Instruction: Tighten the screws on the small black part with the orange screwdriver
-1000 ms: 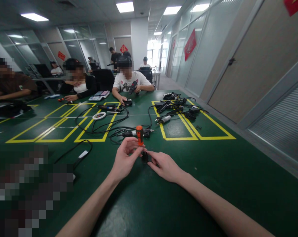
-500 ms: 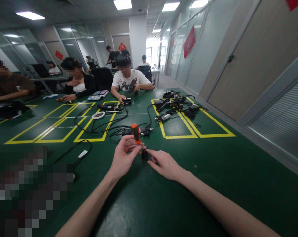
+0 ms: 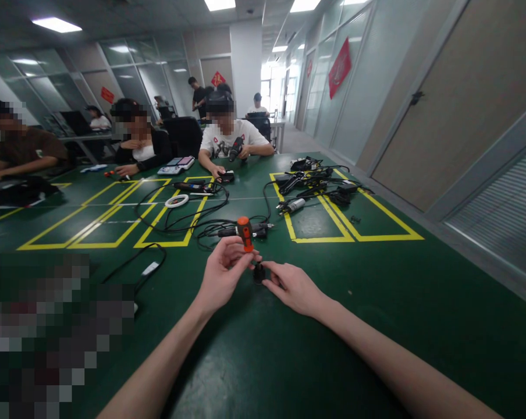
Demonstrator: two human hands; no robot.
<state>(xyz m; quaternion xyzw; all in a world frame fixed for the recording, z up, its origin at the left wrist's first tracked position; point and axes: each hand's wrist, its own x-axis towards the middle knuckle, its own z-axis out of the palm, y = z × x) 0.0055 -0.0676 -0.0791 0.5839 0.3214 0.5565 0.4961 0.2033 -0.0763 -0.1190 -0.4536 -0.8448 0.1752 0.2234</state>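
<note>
Screwdriver (image 3: 245, 235), orange and dark grey, sits in the person's left hand (image 3: 220, 273), thumb and fingers together around its lower end, below the handle. Handle rises clear above the fingers. Long axis: close to upright, butt end leaning slightly left, so the line through it runs down and a little right, toward the black part (image 3: 258, 274).

The black part lies just right of the left fingertips and below the handle, over the open green tabletop (image 3: 376, 349), on the near side of the yellow-taped boxes (image 3: 322, 240). It is well in from the tabletop's right edge and farther again from the far edge. It looks to me set down on the surface; I cannot confirm contact.

Right hand (image 3: 295, 289): index finger and thumb closed on the part's right side, other fingers curled behind. This hand is the nearer to the part; the left is a small gap off at most.

My judgement: everything hinges on whether the screwdriver's axis lines up with the part. The lower end is hidden by fingers, so I cannot tell whether the tip is seated.
</note>
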